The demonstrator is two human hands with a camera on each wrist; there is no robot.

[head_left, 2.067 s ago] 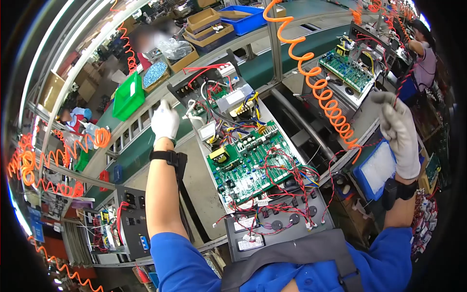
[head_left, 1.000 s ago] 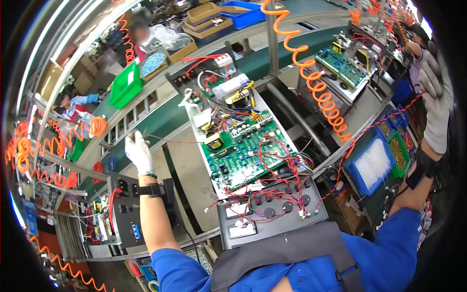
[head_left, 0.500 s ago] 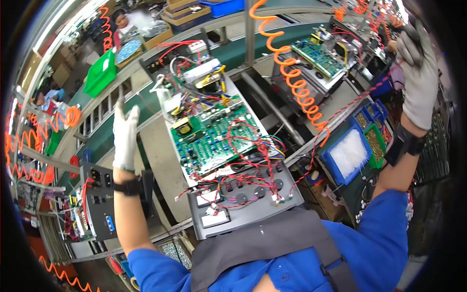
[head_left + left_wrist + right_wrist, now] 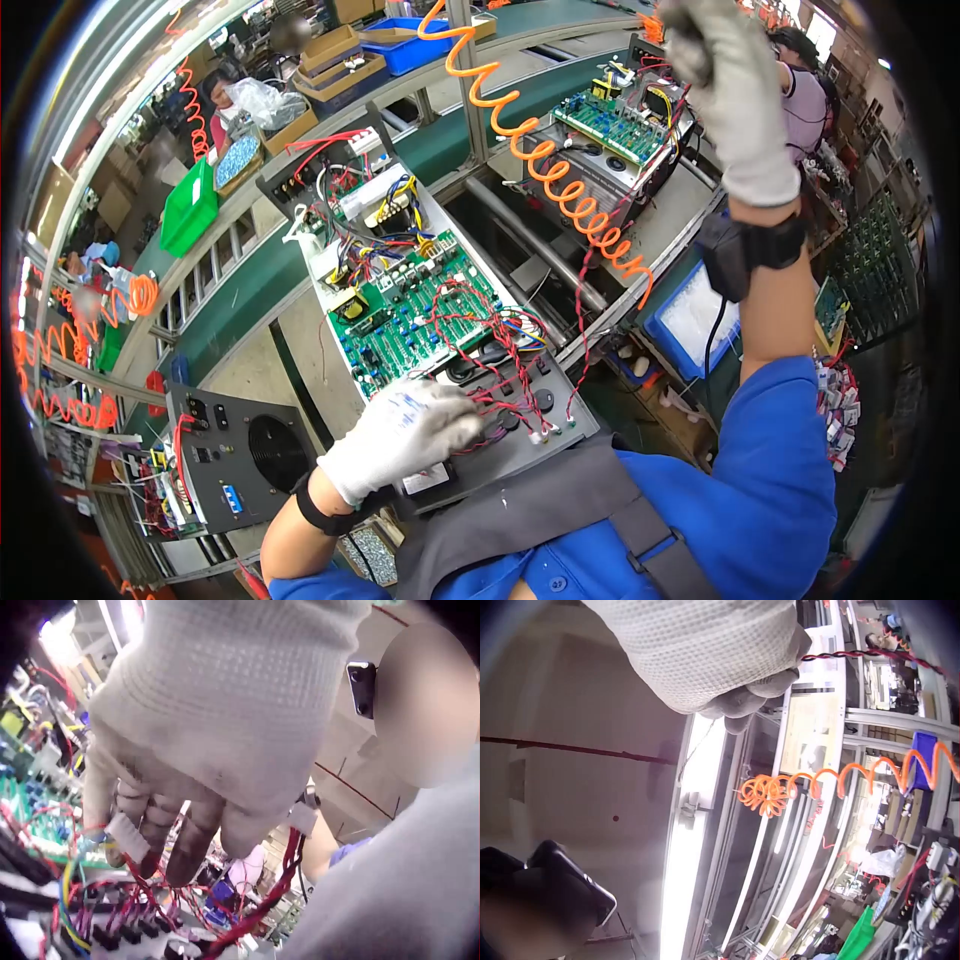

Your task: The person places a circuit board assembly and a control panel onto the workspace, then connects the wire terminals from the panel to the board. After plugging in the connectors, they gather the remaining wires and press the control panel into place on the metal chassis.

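In the head view, the left hand (image 4: pixel 405 430) is low over the grey panel (image 4: pixel 550 432), its fingertips among red wires in front of the green circuit board (image 4: pixel 430 320). Its fingers hang loosely bent in the left wrist view, near one white connector (image 4: pixel 129 836); another (image 4: pixel 302 820) is beside the hand's edge. Whether it touches either is unclear. Raised at the top right, the gloved right hand (image 4: pixel 735 110) has curled fingers. A twisted red-and-black wire (image 4: pixel 855 654) comes out of that fist (image 4: pixel 720 656) in the right wrist view.
An orange coiled hose (image 4: pixel 545 165) hangs between the near unit and a second open unit (image 4: pixel 620 125). A blue tray (image 4: pixel 700 318) stands at the right, a green bin (image 4: pixel 190 208) at the upper left. A dark-panelled unit (image 4: pixel 225 440) stands at the left.
The left hand has come down and right from beside the unit to the front panel's wires. The right hand has moved up and left, the twisted wire with it. The head view has shifted.
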